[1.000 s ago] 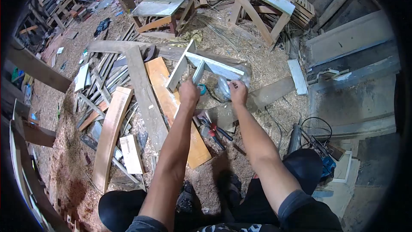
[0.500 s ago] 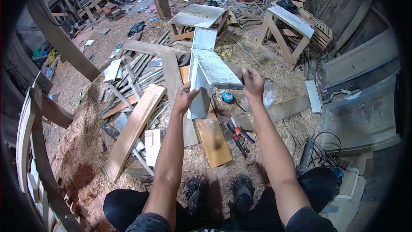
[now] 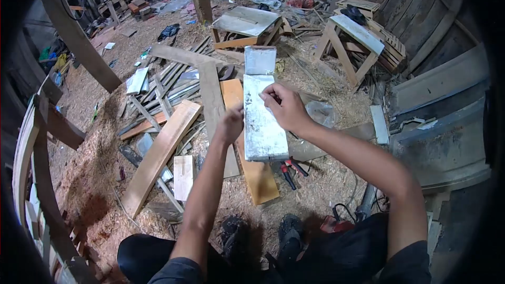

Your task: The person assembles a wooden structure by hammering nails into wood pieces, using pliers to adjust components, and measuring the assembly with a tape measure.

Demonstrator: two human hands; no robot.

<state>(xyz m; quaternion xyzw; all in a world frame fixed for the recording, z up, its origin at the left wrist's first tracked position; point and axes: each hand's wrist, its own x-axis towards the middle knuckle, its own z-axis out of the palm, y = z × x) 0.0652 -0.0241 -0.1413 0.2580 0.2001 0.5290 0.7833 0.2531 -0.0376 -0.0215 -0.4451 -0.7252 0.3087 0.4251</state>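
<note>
White board point(image 3: 264, 131) stands mid-frame, long axis running top to bottom, grasped at its left edge by the left hand point(image 3: 230, 124), while the right hand point(image 3: 286, 108), fingers bunched, contents indiscernible, overlaps its upper right.

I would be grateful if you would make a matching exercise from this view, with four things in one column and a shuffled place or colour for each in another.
Things
1. left hand
2. pliers
3. right hand
4. plank

Place or colour
A. over the broad face of the white board
B. orange-yellow, partly hidden by the white board
C. at the white board's left edge
D. red and black

Pairs: 1-C, 2-D, 3-A, 4-B
</note>
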